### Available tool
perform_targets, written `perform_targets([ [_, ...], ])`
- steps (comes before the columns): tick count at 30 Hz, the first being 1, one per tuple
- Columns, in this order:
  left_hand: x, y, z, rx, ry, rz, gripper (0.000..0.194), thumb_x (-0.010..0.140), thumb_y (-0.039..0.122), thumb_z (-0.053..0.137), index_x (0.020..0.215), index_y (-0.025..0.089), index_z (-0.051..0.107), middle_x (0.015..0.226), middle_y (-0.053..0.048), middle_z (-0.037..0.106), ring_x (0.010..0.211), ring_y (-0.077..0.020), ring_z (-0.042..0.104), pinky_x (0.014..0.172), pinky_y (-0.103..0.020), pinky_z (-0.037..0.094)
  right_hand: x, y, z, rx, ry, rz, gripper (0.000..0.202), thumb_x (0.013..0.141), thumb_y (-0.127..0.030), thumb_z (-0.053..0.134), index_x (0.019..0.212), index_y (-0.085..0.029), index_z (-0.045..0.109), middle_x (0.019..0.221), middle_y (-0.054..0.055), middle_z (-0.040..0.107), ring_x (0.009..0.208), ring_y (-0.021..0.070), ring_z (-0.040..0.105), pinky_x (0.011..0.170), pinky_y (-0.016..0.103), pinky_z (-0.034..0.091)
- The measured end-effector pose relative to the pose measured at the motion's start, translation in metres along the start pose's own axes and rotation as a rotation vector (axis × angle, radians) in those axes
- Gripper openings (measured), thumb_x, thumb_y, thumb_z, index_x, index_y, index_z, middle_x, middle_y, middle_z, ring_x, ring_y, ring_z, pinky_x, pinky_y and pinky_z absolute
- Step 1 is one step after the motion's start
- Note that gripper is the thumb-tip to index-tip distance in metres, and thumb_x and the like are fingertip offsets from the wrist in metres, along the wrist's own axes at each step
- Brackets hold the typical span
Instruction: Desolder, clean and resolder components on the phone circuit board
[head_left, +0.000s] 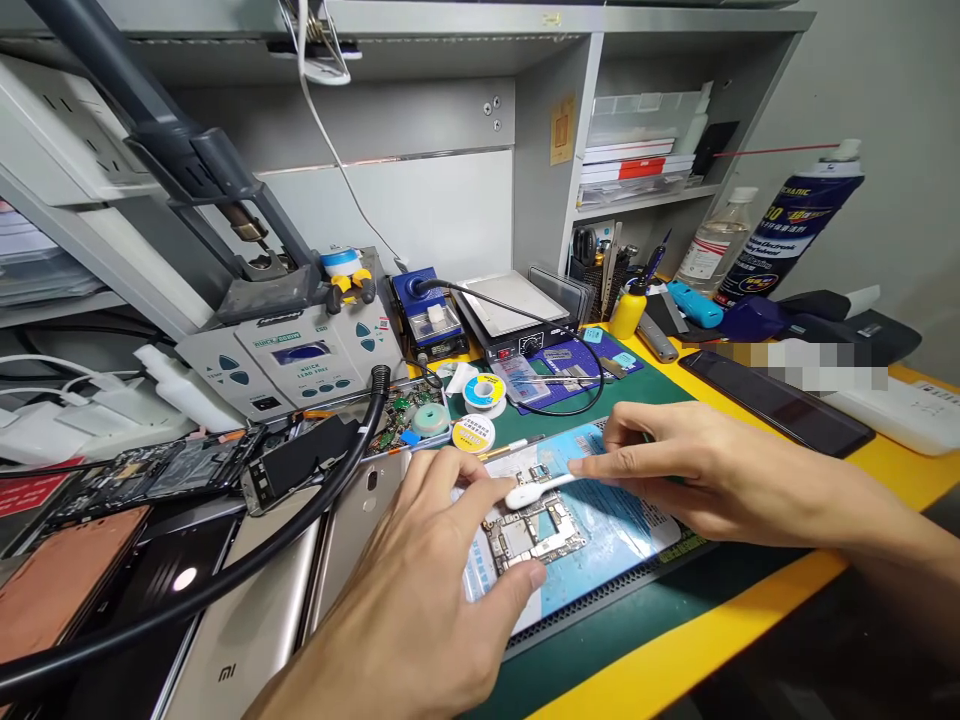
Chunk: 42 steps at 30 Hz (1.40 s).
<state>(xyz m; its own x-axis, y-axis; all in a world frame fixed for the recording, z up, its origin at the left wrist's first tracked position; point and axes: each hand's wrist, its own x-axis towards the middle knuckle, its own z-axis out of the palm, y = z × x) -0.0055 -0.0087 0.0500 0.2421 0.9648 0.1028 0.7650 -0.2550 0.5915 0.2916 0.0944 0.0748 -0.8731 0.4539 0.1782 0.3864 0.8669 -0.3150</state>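
A bare phone circuit board lies on a light blue printed sheet. My left hand rests over its left side, the thumb at the near edge and the fingers at the far edge, gripping it in place. Pinched in my right hand is a cotton swab, its thick white tip touching the board's upper part close to my left index finger. The inner fingers of my right hand are partly hidden. Wet-looking spots show on the sheet to the right of the board.
Phones and parts crowd the left, crossed by a thick black hose. Behind stand a hot-air station, solder reels and a heating plate. At right are a dark phone, a yellow bottle and a spray can.
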Motion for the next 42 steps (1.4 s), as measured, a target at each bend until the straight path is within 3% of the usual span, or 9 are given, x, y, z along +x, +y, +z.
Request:
perform_targets([
  [22,0.002,0.002,0.0,-0.046,0.029,0.003,0.034,0.093,0.039,0.071,0.126,0.034,0.067,0.13,-0.004,0.059,0.127,-0.0333,0.051,0.109,-0.059,0.047,0.004,-0.01,-0.007,0.023,0.027,-0.065,0.04,0.103,-0.01,0.053,0.13,-0.02,0.081,0.087,0.007,0.064,0.068,0.0186,0.061,0.059,0.029,0.045],
  [28,0.002,0.002,0.0,-0.057,0.015,-0.001,0.033,0.093,0.039,0.072,0.125,0.037,0.069,0.13,-0.003,0.06,0.129,-0.0322,0.051,0.11,-0.058,0.047,0.003,-0.01,-0.01,0.027,0.034,0.003,0.035,0.104,-0.013,0.056,0.125,-0.019,0.083,0.085,0.007,0.069,0.067,0.0175,0.065,0.058,0.027,0.047],
  [33,0.002,0.002,-0.001,-0.061,0.02,-0.023,0.029,0.092,0.04,0.072,0.121,0.036,0.069,0.128,-0.003,0.059,0.126,-0.0335,0.052,0.108,-0.06,0.047,0.006,-0.01,-0.006,-0.041,0.047,-0.084,0.044,0.101,-0.007,0.052,0.133,-0.018,0.08,0.082,0.005,0.062,0.064,0.0173,0.058,0.056,0.028,0.041],
  [37,0.003,0.003,-0.001,-0.067,0.019,-0.023,0.03,0.092,0.039,0.072,0.122,0.037,0.069,0.128,-0.002,0.06,0.127,-0.0327,0.051,0.108,-0.059,0.046,0.003,-0.011,-0.008,-0.026,0.061,-0.076,0.038,0.102,-0.008,0.054,0.125,-0.018,0.083,0.082,0.005,0.064,0.064,0.016,0.061,0.057,0.026,0.044],
  [42,0.001,0.003,-0.001,-0.07,0.013,-0.022,0.03,0.092,0.04,0.073,0.121,0.036,0.069,0.129,-0.003,0.059,0.128,-0.033,0.051,0.108,-0.058,0.046,0.003,-0.011,-0.002,-0.066,0.134,-0.148,0.039,0.104,-0.01,0.054,0.13,-0.018,0.081,0.085,0.009,0.066,0.065,0.0188,0.061,0.057,0.03,0.044],
])
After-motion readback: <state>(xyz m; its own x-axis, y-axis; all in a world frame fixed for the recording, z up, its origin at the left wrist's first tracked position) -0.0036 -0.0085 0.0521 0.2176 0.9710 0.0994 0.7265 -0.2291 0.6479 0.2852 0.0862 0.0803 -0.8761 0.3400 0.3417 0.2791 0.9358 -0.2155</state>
